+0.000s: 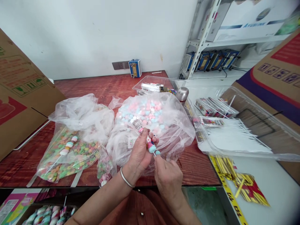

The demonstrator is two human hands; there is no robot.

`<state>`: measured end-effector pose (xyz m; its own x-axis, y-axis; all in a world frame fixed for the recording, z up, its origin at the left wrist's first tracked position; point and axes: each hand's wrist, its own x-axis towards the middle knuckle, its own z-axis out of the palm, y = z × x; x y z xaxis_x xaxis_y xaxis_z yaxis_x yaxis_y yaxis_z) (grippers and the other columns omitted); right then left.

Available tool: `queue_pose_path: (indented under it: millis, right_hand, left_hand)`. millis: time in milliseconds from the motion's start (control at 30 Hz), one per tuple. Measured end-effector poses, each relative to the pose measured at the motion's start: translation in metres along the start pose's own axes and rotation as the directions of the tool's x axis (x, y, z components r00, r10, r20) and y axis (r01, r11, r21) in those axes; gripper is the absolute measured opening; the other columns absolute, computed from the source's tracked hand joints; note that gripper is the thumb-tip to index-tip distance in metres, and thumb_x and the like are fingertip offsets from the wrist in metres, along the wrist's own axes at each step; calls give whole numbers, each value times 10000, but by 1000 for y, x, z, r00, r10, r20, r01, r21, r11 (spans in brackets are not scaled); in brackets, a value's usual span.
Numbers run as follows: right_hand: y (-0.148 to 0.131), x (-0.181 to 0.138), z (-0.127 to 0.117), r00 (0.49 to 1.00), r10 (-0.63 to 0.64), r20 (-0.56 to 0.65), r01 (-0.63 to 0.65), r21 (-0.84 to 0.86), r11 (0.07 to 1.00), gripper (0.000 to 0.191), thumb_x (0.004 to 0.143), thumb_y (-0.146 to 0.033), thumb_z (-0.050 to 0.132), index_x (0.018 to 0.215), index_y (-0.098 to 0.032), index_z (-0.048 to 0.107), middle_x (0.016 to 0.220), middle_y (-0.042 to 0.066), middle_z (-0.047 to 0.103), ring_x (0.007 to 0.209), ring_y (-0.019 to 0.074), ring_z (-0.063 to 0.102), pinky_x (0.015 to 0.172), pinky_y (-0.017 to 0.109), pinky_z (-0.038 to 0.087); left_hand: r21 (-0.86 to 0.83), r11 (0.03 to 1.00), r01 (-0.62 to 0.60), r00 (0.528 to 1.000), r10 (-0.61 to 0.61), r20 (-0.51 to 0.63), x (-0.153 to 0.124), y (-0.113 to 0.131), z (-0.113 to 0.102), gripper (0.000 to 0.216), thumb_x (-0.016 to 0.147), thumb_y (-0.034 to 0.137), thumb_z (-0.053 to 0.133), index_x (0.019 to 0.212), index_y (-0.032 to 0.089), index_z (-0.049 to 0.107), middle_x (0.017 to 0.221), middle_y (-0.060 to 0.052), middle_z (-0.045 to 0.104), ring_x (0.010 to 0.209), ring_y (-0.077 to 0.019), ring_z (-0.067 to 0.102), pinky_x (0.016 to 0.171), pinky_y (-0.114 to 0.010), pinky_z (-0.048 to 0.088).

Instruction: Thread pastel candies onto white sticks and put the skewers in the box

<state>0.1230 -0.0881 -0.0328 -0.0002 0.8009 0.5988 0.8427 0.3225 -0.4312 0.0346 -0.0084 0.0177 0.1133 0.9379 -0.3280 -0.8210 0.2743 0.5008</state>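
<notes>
Near the front of the table, my left hand is closed around a marshmallow lollipop in a printed wrapper, whose upper end sticks out above my thumb. My right hand pinches at the lollipop's white stick just below, beside a light blue marshmallow. Its fingertips partly hide the stick. Behind both hands lies a large clear bag of pink, blue and white marshmallows. To the left, a skewered candy stick rests on a bag of coloured candy rings.
At right, a clear plastic tray holds white sticks and printed wrappers. Gold twist ties lie in front. A metal-capped bottle stands behind. Cardboard boxes flank the table; a box of candies sits below left.
</notes>
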Motion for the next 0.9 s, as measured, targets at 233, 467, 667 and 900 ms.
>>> queue_pose_path:
  millis: [233, 467, 667, 900]
  right_hand:
    - [0, 12, -7, 936, 290, 201, -346, 357, 868, 321, 1032, -294, 366, 869, -184, 620, 713, 20, 680, 601, 157, 620, 545, 236, 394]
    - [5, -2, -9, 981, 190, 37, -193, 223, 956, 209, 995, -240, 428, 1007, -155, 618, 862, 72, 657, 786, 189, 628, 691, 273, 451]
    - [2, -6, -12, 890, 366, 272, -455, 528, 717, 293, 976, -359, 468, 765, -196, 591, 666, 4, 540, 598, 140, 497, 550, 248, 377]
    - [-13, 0, -17, 571, 164, 804, -661, 569, -488, 355, 866, -447, 649, 664, -202, 491, 467, -139, 258, 320, 17, 117, 351, 188, 190]
  left_hand:
    - [101, 990, 103, 984, -116, 132, -16, -16, -6, 242, 844, 372, 698, 868, 158, 588, 706, 18, 564, 669, -108, 593, 672, -227, 500]
    - [-6, 997, 71, 995, -71, 76, -2, 8, -8, 226, 875, 329, 656, 1008, 149, 625, 835, -24, 641, 758, -152, 643, 793, -337, 550]
    - [-91, 993, 76, 987, -63, 145, -1, 14, -6, 125, 895, 278, 636, 905, 154, 623, 788, 9, 590, 704, -102, 595, 765, -277, 545]
    - [-136, 985, 107, 981, -82, 176, -6, 8, -2, 130, 893, 281, 644, 903, 155, 614, 768, 25, 560, 652, -75, 557, 756, -253, 539]
